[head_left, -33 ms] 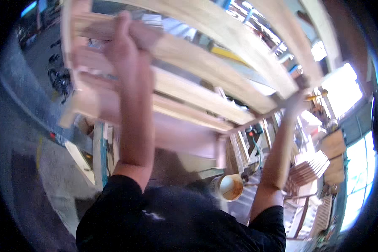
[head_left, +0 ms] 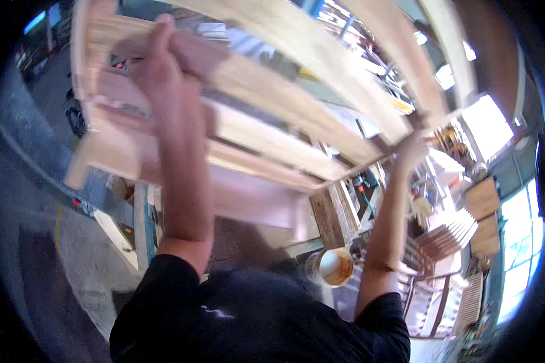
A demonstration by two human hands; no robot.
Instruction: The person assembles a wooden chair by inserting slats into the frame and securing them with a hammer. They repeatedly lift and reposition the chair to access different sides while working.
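A large, pale wooden slatted frame (head_left: 272,81), like a piece of slatted furniture, is held up in front of me at a tilt. My left hand (head_left: 158,66) is closed round one of its slats near the left end, thumb pointing up; the fingers behind the wood are mostly hidden. At the right edge of the frame, my right hand (head_left: 410,148) grips the side rail, though blur softens its fingers. Both arms are raised and spread wide.
Below the frame stands a bucket (head_left: 335,268) with a pale round thing inside. Slatted wooden pieces (head_left: 448,235) are stacked at the right, near bright windows (head_left: 519,248). Wooden and green supports (head_left: 140,227) stand at the lower left, on a grey floor (head_left: 82,254).
The slatted frame and both hands sit slightly farther left in the picture, while the background has shifted a little too. Both grips look the same.
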